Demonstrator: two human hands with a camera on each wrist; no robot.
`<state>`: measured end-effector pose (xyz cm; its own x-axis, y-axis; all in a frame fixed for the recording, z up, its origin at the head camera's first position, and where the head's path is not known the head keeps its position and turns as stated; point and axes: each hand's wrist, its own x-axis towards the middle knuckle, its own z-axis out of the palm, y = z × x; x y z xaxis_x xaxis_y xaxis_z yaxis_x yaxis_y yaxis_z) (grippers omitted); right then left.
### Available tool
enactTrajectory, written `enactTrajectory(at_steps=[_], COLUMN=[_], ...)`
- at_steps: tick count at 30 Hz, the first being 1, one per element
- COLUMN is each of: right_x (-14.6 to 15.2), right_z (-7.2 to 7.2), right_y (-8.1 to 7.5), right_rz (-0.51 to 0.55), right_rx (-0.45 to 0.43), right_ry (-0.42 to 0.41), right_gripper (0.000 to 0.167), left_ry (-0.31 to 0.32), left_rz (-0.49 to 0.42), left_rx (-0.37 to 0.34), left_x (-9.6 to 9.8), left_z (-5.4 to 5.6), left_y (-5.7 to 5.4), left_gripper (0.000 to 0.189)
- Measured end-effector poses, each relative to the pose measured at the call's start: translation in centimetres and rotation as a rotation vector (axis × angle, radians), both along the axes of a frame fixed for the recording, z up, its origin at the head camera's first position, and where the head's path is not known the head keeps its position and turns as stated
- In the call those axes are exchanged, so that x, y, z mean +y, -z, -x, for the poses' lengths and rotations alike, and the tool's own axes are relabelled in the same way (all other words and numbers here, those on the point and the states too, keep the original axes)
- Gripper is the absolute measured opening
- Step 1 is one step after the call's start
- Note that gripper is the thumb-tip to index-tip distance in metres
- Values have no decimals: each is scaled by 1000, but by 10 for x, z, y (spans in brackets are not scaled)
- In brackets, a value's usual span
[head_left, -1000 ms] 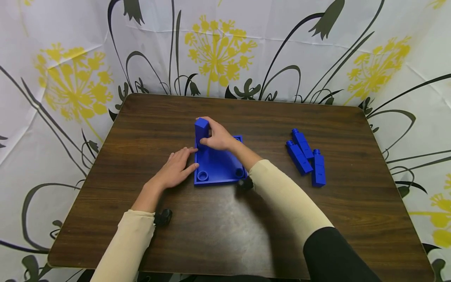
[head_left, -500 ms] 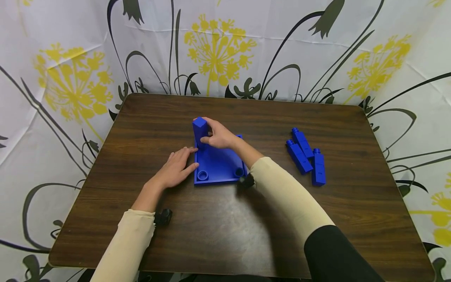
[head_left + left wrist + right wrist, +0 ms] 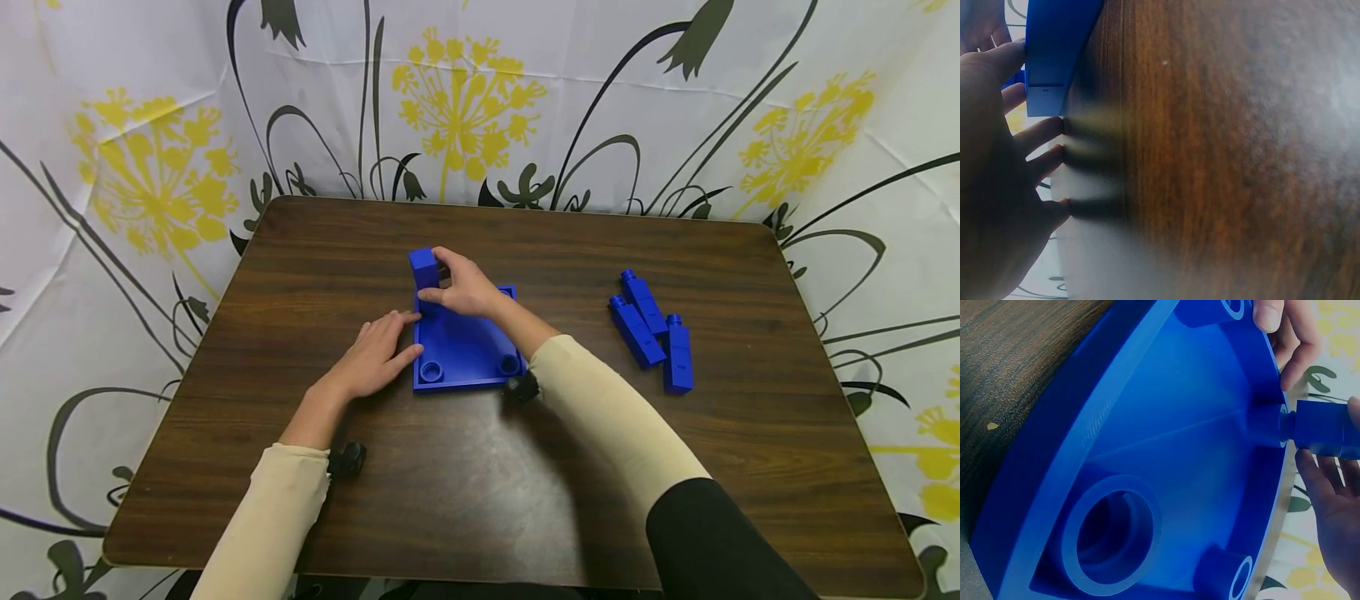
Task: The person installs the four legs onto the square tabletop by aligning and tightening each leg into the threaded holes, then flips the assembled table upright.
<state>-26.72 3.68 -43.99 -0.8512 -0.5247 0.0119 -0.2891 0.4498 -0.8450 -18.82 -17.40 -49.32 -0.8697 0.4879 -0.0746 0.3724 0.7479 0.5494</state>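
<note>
A shallow blue square tabletop piece point(image 3: 468, 342) lies on the table, rim up, with a round socket in each corner. My right hand point(image 3: 467, 287) grips a blue square leg point(image 3: 424, 267) upright over the far-left corner. In the right wrist view, the narrow end of that leg point(image 3: 1322, 425) meets the mouth of the corner socket point(image 3: 1266, 425). Nearer that camera is another socket point(image 3: 1113, 534), its hole bare. My left hand point(image 3: 373, 357) rests with fingers extended against the left side of the piece, fingertips at its rim.
Three more blue legs lie loose to the right: one at the back point(image 3: 643, 304), one on the left point(image 3: 636, 333) and one on the right point(image 3: 678, 357). The wooden table point(image 3: 480, 475) ends at a flower-patterned cloth point(image 3: 585, 108) behind it.
The upright leg's top has shifted slightly left, and its faces appear turned. My right thumb has moved a little left across it. The left hand and tabletop piece have stayed in place.
</note>
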Motion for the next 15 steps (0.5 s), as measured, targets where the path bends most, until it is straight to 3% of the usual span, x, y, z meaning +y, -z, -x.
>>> enactTrajectory(at_steps=[15], right_x=[-7], right_z=[-4], right_y=[3], right_rz=[-119], right_rx=[72], right_ry=[153], right_gripper=[49], left_ry=[1], left_rz=[1], left_rx=[-10], left_x=[-1], left_z=[0], left_y=[1], left_gripper=[58])
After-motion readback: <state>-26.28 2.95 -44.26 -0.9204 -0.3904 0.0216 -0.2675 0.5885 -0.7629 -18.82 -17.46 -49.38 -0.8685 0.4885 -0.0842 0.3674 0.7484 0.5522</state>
